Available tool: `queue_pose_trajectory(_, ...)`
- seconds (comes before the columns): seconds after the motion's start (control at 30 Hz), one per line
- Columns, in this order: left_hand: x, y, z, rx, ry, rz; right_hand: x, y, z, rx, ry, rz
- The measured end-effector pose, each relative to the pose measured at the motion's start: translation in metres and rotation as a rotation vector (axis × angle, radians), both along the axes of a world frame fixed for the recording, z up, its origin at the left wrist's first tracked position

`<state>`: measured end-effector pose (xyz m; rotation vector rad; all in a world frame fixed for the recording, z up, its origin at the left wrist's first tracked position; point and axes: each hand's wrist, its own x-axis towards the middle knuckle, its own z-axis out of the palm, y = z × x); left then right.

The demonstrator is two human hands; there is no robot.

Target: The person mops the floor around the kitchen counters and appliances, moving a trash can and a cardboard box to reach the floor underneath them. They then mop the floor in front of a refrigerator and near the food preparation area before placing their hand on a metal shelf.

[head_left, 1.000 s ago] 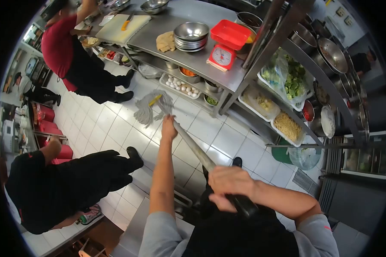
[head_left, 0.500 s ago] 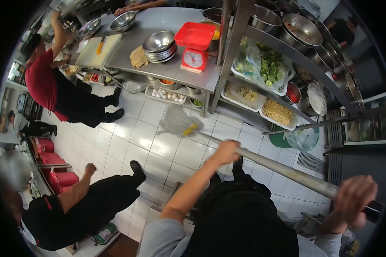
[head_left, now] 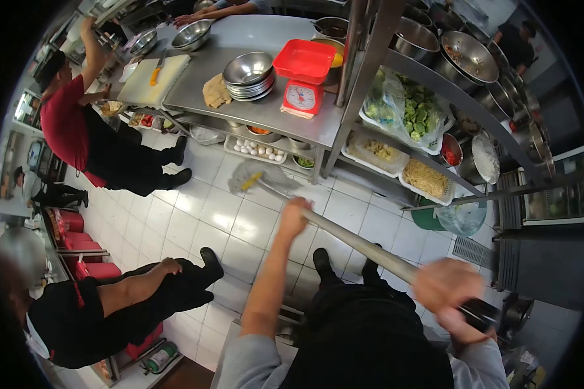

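Note:
A mop [head_left: 363, 245] with a pale pole and a yellow clamp slants across the view from lower right to upper left. Its grey string head [head_left: 266, 176] lies on the white tiled floor [head_left: 233, 236] near the steel table's lower shelf. Partway down the pole, my left hand [head_left: 294, 217] is closed around it. Close to the black-capped end, my right hand [head_left: 451, 295] wraps the pole, a little blurred.
Ahead stands a steel table [head_left: 194, 107] bearing a red scale [head_left: 302, 96] and stacked bowls [head_left: 248, 78]. To the right is a rack with greens [head_left: 416, 110] and pans. Two people, one in a red shirt [head_left: 65, 126] and one in black [head_left: 78, 318], stand at left.
The mop head has shifted left along the floor. Both my hands have moved left with the pole, and the person in black at lower left has lowered a forearm.

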<state>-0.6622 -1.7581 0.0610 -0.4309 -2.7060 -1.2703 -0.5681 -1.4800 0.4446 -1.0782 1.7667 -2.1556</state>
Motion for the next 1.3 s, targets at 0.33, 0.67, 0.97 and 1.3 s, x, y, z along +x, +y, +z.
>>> queue_pose_trajectory(0.33,-0.051,-0.067,-0.027,-0.310,-0.374,0.218,-0.055,-0.076,-0.234,0.085,-0.028,-0.130)
queue_pose_trajectory(0.67,0.009,0.117,-0.039,-0.371,-0.471,-0.038,0.041,0.181,-0.070,0.364,-0.022,0.036)
queue_pose_trajectory(0.97,0.134,0.459,0.039,0.226,-0.311,-0.531,0.069,0.477,0.163,0.521,0.087,0.438)
queue_pose_trajectory(1.3,0.192,0.560,0.078,0.258,-0.341,-0.647,0.139,0.457,0.189,0.181,0.059,0.048)
